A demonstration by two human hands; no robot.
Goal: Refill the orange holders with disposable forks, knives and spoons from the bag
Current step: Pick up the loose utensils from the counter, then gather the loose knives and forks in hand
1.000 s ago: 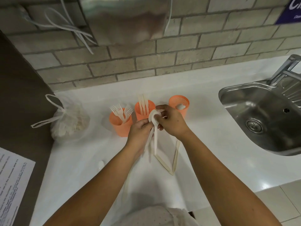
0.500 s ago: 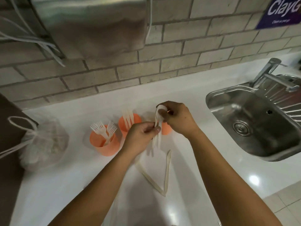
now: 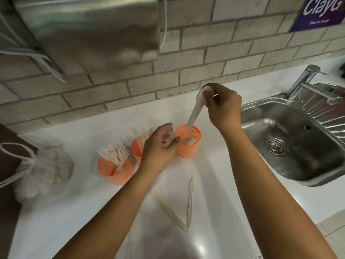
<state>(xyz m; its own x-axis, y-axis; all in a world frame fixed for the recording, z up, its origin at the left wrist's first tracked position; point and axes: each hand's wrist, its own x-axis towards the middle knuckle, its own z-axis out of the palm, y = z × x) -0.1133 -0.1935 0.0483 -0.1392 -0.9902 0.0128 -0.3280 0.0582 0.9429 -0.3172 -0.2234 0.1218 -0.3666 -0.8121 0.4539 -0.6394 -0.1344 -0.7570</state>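
Note:
Three orange mesh holders stand in a row on the white counter. The left holder (image 3: 113,170) has several white forks, the middle holder (image 3: 136,149) has knives, and the right holder (image 3: 188,142) has one spoon at its bottom. My right hand (image 3: 223,106) pinches white spoons (image 3: 197,107) by their bowls, handles pointing down into the right holder's mouth. My left hand (image 3: 160,144) hovers open beside that holder, in front of the middle one, holding nothing. A knotted clear bag (image 3: 44,172) of cutlery lies at the far left.
Two loose knives (image 3: 179,206) lie in a V on the counter near me. A steel sink (image 3: 295,139) with a tap (image 3: 309,81) is at the right. A steel dispenser (image 3: 89,32) hangs on the brick wall above the holders.
My left hand let go of the spoons and dropped beside the holders. My right hand lifted the spoons and moved them right, over the right holder.

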